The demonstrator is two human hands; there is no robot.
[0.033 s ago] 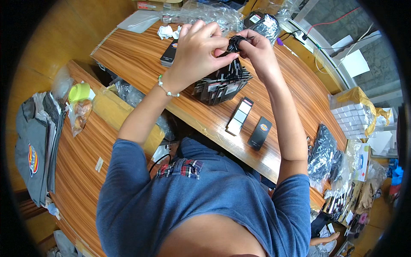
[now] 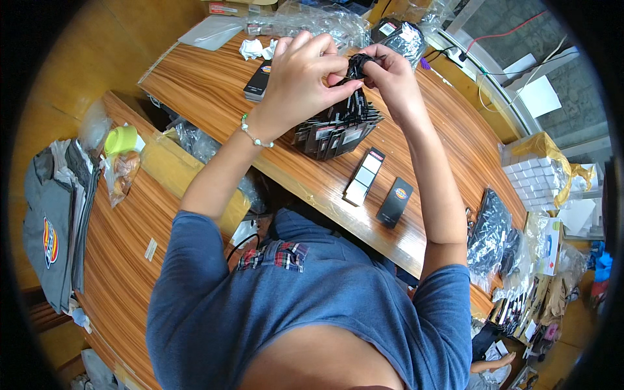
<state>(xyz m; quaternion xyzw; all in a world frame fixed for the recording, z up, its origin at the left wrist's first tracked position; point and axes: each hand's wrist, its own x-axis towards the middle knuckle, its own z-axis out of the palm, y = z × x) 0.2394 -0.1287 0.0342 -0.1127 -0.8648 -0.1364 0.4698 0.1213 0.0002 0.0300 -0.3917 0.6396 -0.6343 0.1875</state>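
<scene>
A bunch of black hang tags hangs together at the table's middle, with black cords gathered into a knot-like bundle above. My right hand grips that bundle between thumb and fingers. Beside it, my left hand has thumb and forefinger pinched on a thin strand stretching toward the cords. Its other fingers are curled, and the back of the hand hides part of the pinch. Nearer to me lie a black card with white panels and a plain black tag.
A stack of black tags and crumpled white paper sit behind my left hand. Clear plastic bags line the far edge. Black packets and a wrapped block of white boxes stand right; grey bags hang left.
</scene>
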